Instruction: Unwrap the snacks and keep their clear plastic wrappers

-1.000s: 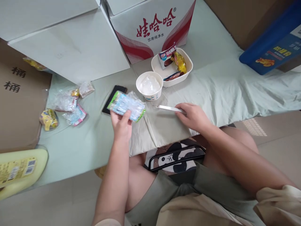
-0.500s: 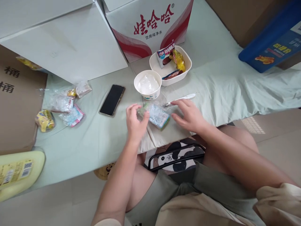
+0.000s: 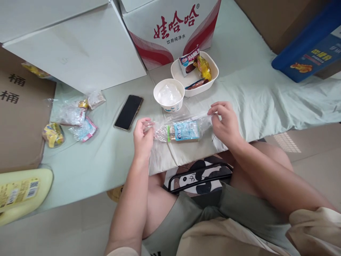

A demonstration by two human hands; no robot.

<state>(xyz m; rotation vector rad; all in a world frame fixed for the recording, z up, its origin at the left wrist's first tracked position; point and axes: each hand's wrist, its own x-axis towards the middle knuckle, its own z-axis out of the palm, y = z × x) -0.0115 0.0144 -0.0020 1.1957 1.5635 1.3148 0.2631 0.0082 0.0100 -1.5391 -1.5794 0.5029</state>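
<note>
A clear plastic bag point(image 3: 160, 135) is stretched sideways in front of me at the table's near edge. Small packets show through it, a light-blue one point(image 3: 186, 130) and a green-edged one point(image 3: 168, 133) to its left. My left hand point(image 3: 143, 138) pinches the bag's left end. Its right end is pinched between the thumb and fingers of my right hand point(image 3: 225, 122). Just beyond the bag stands a white paper bowl point(image 3: 172, 107) with clear plastic in it. The white-handled knife seen before is largely hidden by the bag and cannot be made out well.
Behind the bowl, a white tray point(image 3: 214, 76) holds several wrapped snacks. A phone point(image 3: 129, 112) lies left of the bowl. Bagged snacks point(image 3: 70, 115) are farther left. A printed white carton point(image 3: 173, 37) stands at the back, a blue container point(image 3: 306, 46) at the right.
My hands have moved apart and now grip both ends of the bag. The bag, bunched up before, is pulled out lengthwise, and its packets have turned to lie more level.
</note>
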